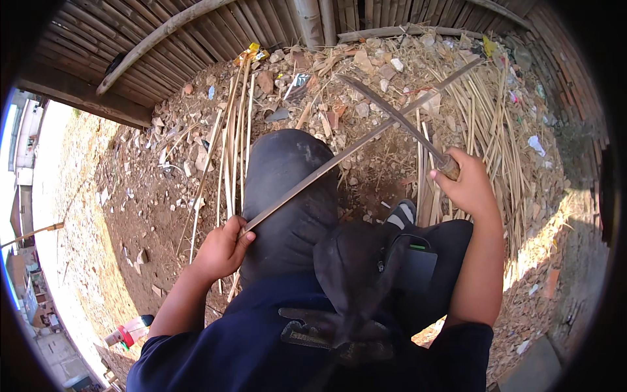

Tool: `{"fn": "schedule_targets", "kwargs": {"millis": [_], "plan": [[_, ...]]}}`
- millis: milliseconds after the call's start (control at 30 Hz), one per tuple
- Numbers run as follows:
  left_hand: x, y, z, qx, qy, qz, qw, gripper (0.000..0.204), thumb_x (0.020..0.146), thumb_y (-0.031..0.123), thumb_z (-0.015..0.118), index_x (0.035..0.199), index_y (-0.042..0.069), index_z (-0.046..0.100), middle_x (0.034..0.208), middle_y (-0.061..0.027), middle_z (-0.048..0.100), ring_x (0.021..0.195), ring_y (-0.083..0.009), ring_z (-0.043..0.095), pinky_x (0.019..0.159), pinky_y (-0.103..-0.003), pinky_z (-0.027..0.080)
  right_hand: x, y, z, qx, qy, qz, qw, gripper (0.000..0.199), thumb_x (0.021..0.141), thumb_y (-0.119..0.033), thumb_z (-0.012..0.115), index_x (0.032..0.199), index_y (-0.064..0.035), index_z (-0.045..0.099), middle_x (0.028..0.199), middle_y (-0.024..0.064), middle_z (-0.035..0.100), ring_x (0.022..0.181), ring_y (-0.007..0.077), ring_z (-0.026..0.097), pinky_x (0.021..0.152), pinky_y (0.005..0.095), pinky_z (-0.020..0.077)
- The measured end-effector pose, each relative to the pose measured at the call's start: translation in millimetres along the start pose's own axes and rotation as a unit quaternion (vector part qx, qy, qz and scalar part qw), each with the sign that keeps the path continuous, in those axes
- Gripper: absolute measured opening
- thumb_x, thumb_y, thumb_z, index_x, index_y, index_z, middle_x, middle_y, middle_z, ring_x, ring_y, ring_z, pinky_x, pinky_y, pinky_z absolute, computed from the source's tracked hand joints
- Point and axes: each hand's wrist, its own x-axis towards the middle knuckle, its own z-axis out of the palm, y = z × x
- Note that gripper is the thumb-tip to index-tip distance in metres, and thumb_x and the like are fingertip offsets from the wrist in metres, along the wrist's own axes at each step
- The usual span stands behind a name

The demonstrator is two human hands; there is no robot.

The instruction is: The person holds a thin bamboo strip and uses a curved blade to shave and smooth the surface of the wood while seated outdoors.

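1. The long brown strip point(307, 181) is slanting from the left hand point(222, 251) across the raised knee point(290, 153) toward the upper right; it is looking light, fairly stiff but springy, perhaps splintery along its edges. Its near end is offering a sensible hold, clear of the blade.
2. The long-bladed knife point(413, 132) is crossing the strip beyond the knee; whether they are touching, I cannot tell. It is probably weighing more than the strip, and its wooden handle point(450, 168) is giving the safe place to grip.
3. The left hand is closing round the strip's near end, thumb lying along it.
4. The right hand point(471, 185) is wrapping the handle, fingers curled. Pale thin strips point(499, 140) are lying on the ground beside it.
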Motion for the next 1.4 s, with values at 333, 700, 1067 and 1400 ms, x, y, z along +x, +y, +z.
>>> {"fn": "schedule_targets", "kwargs": {"millis": [333,700,1067,1400], "plan": [[5,17,-23,0.034,-0.058,0.002,0.998,0.029,0.107,0.029,0.051,0.101,0.002,0.06,0.079,-0.0224,0.066,0.08,-0.0447,0.066,0.069,-0.051,0.05,3,-22,24,-0.048,-0.114,-0.046,0.991,0.034,0.081,-0.026,0.078,0.104,-0.004,0.066,0.081,0.0227,0.067,0.083,0.0446,0.066,0.072,0.0516,0.0513],[14,7,9,0.096,0.052,0.036,0.993,0.027,0.107,0.028,0.05,0.098,0.003,0.054,0.071,-0.0249,0.062,0.069,-0.0489,0.063,0.061,-0.055,0.048,17,-16,53,-0.033,-0.076,-0.084,0.993,0.033,0.082,-0.019,0.078,0.108,-0.0017,0.068,0.079,0.0245,0.066,0.075,0.0421,0.065,0.069,0.0456,0.0504],[16,-4,11,0.148,0.086,0.058,0.984,0.028,0.105,0.029,0.052,0.093,0.004,0.055,0.068,-0.0226,0.063,0.064,-0.0472,0.063,0.059,-0.056,0.049,24,-19,52,-0.075,-0.077,-0.097,0.99,0.028,0.082,-0.018,0.074,0.106,-0.0044,0.07,0.075,0.0221,0.065,0.073,0.0392,0.066,0.07,0.0448,0.0505],[14,-3,3,0.15,0.071,0.076,0.983,0.027,0.106,0.03,0.053,0.095,0.005,0.056,0.064,-0.021,0.061,0.062,-0.0457,0.063,0.056,-0.054,0.049,24,-23,41,-0.055,-0.076,0.044,0.995,0.041,0.08,-0.019,0.072,0.119,-0.0067,0.07,0.089,0.0201,0.072,0.086,0.0353,0.071,0.08,0.0435,0.0551]]}}
